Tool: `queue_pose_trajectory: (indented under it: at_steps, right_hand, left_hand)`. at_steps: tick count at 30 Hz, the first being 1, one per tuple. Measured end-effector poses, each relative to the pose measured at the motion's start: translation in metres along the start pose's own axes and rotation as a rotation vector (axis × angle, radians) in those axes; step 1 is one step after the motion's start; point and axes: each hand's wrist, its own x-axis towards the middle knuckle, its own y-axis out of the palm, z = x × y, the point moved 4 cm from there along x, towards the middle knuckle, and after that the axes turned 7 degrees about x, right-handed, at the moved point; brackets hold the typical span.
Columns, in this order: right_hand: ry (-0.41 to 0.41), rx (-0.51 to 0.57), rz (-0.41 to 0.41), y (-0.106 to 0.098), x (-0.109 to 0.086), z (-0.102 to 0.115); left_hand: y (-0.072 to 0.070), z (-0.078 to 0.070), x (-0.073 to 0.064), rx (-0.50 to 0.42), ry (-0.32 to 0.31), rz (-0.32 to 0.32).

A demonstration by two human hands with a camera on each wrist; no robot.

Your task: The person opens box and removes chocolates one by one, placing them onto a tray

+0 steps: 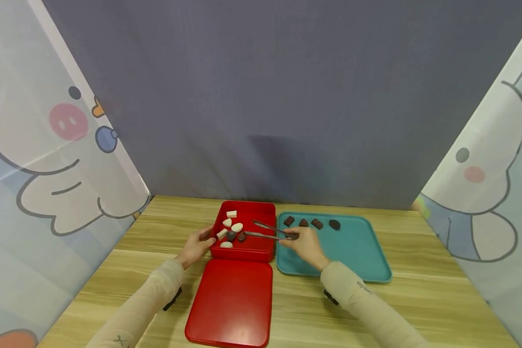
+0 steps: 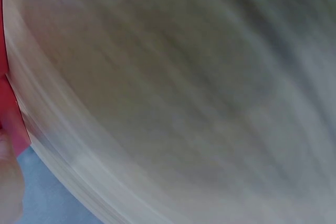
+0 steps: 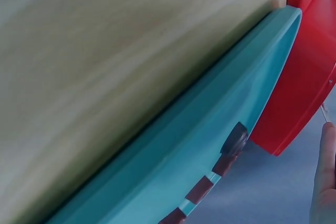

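Observation:
In the head view my left hand [image 1: 195,248] holds the left side of a red box [image 1: 261,255], its thumb at the near left corner. My right hand [image 1: 305,245] grips dark tongs [image 1: 267,236] whose arms are spread over the box, with nothing between the tips. One tip lies close to a dark swirled chocolate [image 1: 242,237]. A dark heart-shaped chocolate [image 1: 231,235] sits beside it, among several white pieces [image 1: 237,227] in the box's left half. In the right wrist view, part of my right hand [image 3: 324,182] shows at the edge.
A teal tray [image 1: 348,251] stands right of the box, with several dark chocolates [image 1: 317,224] along its far side. A red lid [image 1: 232,302] lies flat in front of the box. Behind the wooden table [image 1: 156,232] rises a grey backdrop [image 1: 261,96].

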Motion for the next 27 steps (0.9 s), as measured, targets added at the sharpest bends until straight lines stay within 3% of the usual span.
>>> queue_pose_trajectory:
  at_steps: [9, 27]
  right_hand:
    - [-0.021, 0.022, 0.024, 0.011, 0.002, 0.005]
    - [-0.085, -0.131, 0.076, 0.028, 0.010, 0.015]
  left_hand:
    - [0.001, 0.001, 0.000, -0.022, 0.003, 0.009]
    - [0.000, 0.002, 0.001, -0.030, 0.000, 0.000]
